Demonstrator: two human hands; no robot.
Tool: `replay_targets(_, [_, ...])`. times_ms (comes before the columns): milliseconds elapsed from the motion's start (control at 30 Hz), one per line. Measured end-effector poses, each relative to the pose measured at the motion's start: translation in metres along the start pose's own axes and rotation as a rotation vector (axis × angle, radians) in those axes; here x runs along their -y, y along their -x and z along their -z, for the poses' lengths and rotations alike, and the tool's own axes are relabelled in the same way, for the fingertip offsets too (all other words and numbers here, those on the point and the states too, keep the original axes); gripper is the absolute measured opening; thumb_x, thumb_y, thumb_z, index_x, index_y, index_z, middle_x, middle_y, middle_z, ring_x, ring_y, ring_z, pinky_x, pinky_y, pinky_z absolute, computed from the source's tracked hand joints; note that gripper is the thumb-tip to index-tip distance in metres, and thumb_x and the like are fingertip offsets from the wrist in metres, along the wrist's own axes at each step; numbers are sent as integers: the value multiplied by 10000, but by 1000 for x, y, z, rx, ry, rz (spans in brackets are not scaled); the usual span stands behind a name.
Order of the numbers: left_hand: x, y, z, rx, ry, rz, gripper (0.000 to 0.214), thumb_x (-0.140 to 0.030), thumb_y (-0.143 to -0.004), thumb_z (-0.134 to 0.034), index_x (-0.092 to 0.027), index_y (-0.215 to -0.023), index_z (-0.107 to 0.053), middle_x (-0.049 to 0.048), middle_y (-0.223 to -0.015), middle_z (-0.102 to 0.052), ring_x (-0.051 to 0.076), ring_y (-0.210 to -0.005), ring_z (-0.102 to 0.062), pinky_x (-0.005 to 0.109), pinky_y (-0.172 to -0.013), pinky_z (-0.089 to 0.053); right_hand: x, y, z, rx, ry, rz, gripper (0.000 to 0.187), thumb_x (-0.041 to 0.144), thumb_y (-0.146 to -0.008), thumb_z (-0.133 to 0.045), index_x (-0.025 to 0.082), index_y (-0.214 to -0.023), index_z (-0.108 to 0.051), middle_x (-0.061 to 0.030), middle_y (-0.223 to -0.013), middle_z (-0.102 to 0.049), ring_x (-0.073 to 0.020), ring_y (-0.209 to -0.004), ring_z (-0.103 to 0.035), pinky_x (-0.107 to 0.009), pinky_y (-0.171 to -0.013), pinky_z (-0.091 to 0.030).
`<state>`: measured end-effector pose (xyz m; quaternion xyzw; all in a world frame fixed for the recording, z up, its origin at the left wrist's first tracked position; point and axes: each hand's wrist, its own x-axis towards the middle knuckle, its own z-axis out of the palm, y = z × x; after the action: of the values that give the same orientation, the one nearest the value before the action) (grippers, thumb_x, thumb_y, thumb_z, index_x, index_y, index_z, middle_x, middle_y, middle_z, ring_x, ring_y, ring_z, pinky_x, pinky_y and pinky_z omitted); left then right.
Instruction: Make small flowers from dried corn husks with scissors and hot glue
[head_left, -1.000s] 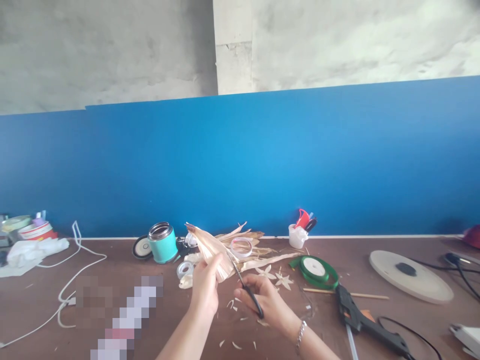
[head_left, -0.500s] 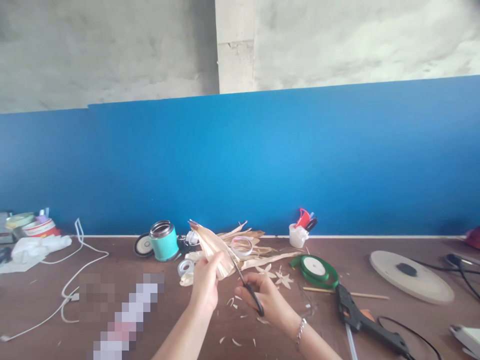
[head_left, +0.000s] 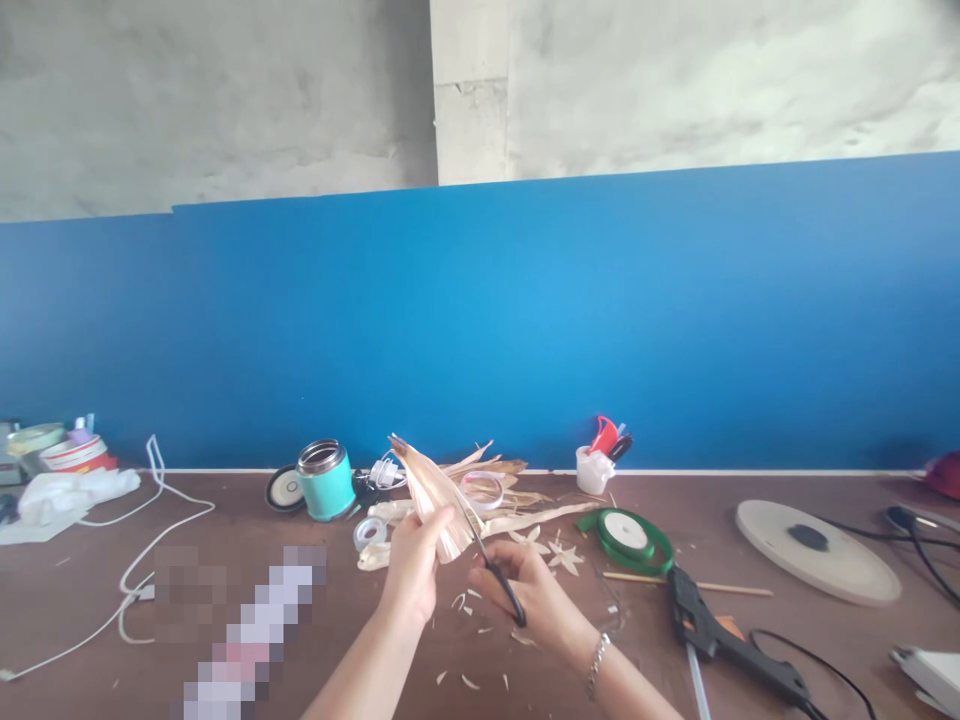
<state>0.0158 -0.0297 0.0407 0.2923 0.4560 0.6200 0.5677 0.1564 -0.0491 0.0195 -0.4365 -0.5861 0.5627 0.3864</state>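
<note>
A pale, ribbed dried corn husk (head_left: 429, 488) with a dark tip is pinched in my left hand (head_left: 411, 560), held up over the table. My right hand (head_left: 529, 590) grips black-handled scissors (head_left: 501, 585), whose blades lie along the husk's right edge. Behind my hands more dried husks (head_left: 517, 490) are piled, with a clear tape ring (head_left: 482, 490) on them. Two star-shaped husk flowers (head_left: 564, 557) lie just beyond my right hand. Small husk scraps (head_left: 469, 683) are scattered on the table below.
On the left stand a turquoise thermos jar (head_left: 325, 480) and a white cable (head_left: 142, 560). To the right are green ribbon (head_left: 652, 548), a glue gun (head_left: 727, 640), a wooden stick (head_left: 731, 590), a round lid (head_left: 780, 560) and a white cup (head_left: 594, 472) of tools. A blue panel (head_left: 480, 320) rises behind.
The husk in my left hand has shifted slightly to the right and turned a little more upright. The scissors stay at its edge. The whole view has shifted slightly.
</note>
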Motion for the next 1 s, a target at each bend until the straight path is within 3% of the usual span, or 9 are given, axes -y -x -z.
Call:
replay_targets(267, [-7, -7, 8, 67, -64, 59, 234, -267, -551, -749, -118, -704, -653, 60, -623, -681, 205, -626, -648, 271, -587, -456, 2, 0, 4, -6, 54, 26, 339, 430, -619, -730, 148, -640, -543, 60, -512, -432, -62, -474, -335, -187, -442, -251])
replay_targets(567, [-19, -10, 14, 121, -159, 96, 260, -269, -558, -733, -125, -764, -664, 52, -638, -684, 181, -603, -639, 234, -532, -433, 5, 1, 8, 39, 129, 51, 259, 365, -671, -677, 149, -612, -546, 56, -507, -435, -57, -453, -322, -184, -420, -231])
replay_targets(700, [-17, -16, 21, 138, -202, 52, 245, -319, -596, -723, -132, -737, -650, 53, -637, -681, 190, -601, -645, 248, -548, -457, 8, 3, 9, 45, 136, 38, 259, 356, -674, -668, 149, -594, -533, 56, -502, -421, -54, -451, -309, -184, -415, -224])
replay_targets(1000, [-23, -17, 24, 138, -290, 0, 305, -322, -625, -719, -149, -869, -658, 50, -691, -700, 217, -640, -666, 284, -589, -489, 4, 1, 16, 71, 247, 14, 210, 329, -701, -643, 148, -628, -567, 70, -435, -399, -55, -411, -307, -178, -385, -207])
